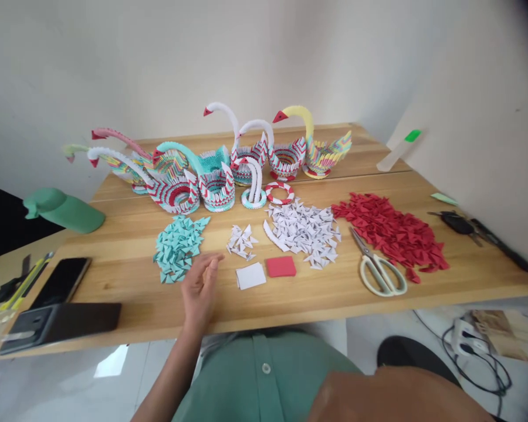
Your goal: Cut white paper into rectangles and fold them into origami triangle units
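My left hand (200,288) rests at the front of the wooden table, beside a pile of folded turquoise paper pieces (179,247). Its fingers are loosely bent and apart, and I see nothing in them. Just right of it lie white paper cards (250,275) and a red paper stack (281,266). Behind these cards is a small group of white folded pieces (241,241). Only a blurred stretch of my right arm shows at the bottom edge; the hand itself is out of sight.
Several paper swans (176,195) stand at the back, near a red-and-white ring (291,193). White (305,228) and red (391,228) folded pieces are heaped towards the right, with scissors (381,272) alongside. A green bottle (66,211) and a phone (61,283) lie left; keys (457,223) lie right.
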Available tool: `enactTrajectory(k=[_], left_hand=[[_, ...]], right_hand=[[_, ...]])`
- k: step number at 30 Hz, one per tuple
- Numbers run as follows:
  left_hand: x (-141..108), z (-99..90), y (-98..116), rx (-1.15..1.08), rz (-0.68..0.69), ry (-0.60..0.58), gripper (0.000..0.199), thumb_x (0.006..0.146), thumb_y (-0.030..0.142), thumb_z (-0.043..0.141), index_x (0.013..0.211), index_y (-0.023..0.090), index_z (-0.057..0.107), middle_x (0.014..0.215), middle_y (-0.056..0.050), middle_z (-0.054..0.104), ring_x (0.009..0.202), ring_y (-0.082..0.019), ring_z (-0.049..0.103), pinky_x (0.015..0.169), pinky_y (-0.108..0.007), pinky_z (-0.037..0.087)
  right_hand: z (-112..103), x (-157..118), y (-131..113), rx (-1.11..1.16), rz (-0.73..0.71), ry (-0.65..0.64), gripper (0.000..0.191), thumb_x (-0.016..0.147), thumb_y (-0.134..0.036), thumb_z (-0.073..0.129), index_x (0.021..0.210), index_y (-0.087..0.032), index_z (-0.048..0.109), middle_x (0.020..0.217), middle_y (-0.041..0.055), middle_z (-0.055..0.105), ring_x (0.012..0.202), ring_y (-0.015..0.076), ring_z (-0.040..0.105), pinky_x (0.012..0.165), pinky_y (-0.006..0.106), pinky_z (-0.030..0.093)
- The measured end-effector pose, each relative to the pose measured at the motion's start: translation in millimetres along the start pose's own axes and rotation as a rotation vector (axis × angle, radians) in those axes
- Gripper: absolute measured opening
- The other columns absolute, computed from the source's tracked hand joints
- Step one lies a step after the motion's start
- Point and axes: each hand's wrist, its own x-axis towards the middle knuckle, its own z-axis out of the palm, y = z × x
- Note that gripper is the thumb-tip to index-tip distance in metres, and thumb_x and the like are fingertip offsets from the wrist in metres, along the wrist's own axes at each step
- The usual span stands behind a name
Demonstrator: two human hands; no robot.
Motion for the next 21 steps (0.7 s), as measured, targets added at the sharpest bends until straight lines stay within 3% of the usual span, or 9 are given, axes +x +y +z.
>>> enactTrajectory(k=[3,7,10,11,15,21], left_hand=[[-10,2.3,-5,-0.055,-0.096,-0.023,0.011,0.082,0.025,0.067,0.079,0.022,0.077,0.089,-0.006,0.072,0.091,-0.023,0.062,0.087,-0.029,0.044],[-8,3.4,-6,-0.021,-0.098,-0.184,0.006,0.074,0.020,0.074,0.077,0.023,0.078,0.088,-0.007,0.073,0.090,-0.025,0.062,0.088,-0.032,0.044],[-6,4.1,-6,0.022,-0.059,-0.319,0.028,0.062,0.015,0.083,0.087,0.027,0.078,0.101,-0.008,0.073,0.103,-0.030,0.060,0.099,-0.039,0.038],[-6,4.5,-8,0.043,-0.040,-0.350,0.036,0.059,0.014,0.084,0.091,0.028,0.078,0.106,-0.009,0.072,0.107,-0.032,0.058,0.103,-0.042,0.036],[-10,6.2,-16,0.156,0.030,-0.389,0.055,0.057,0.015,0.085,0.108,0.030,0.072,0.115,-0.009,0.069,0.114,-0.034,0.054,0.107,-0.046,0.030],[-11,7.1,-22,0.299,0.106,-0.398,0.044,0.071,0.018,0.075,0.113,0.029,0.069,0.110,-0.009,0.069,0.109,-0.034,0.055,0.103,-0.048,0.034]], right_hand=[[11,1,19,-0.078,0.057,0.051,0.019,0.086,-0.053,0.057,0.088,-0.041,0.072,0.069,-0.0022,0.067,0.074,0.0198,0.067,0.057,0.029,0.054],[30,17,64,-0.248,0.110,0.137,0.026,0.096,-0.035,0.051,0.082,-0.024,0.069,0.079,0.0039,0.070,0.081,0.0203,0.063,0.079,0.039,0.049],[40,26,97,-0.425,0.125,0.076,0.015,0.091,-0.031,0.062,0.099,-0.019,0.067,0.107,0.0080,0.069,0.102,0.0236,0.060,0.096,0.044,0.041],[43,27,105,-0.455,0.137,0.053,0.022,0.089,-0.030,0.065,0.109,-0.019,0.064,0.116,0.0086,0.067,0.108,0.0245,0.057,0.099,0.044,0.039],[49,29,119,-0.509,0.215,-0.021,0.047,0.083,-0.030,0.072,0.126,-0.019,0.056,0.124,0.0091,0.062,0.112,0.0261,0.054,0.099,0.043,0.039],[55,32,119,-0.510,0.295,-0.010,0.035,0.085,-0.030,0.070,0.116,-0.018,0.060,0.110,0.0081,0.065,0.103,0.0254,0.055,0.094,0.042,0.041]])
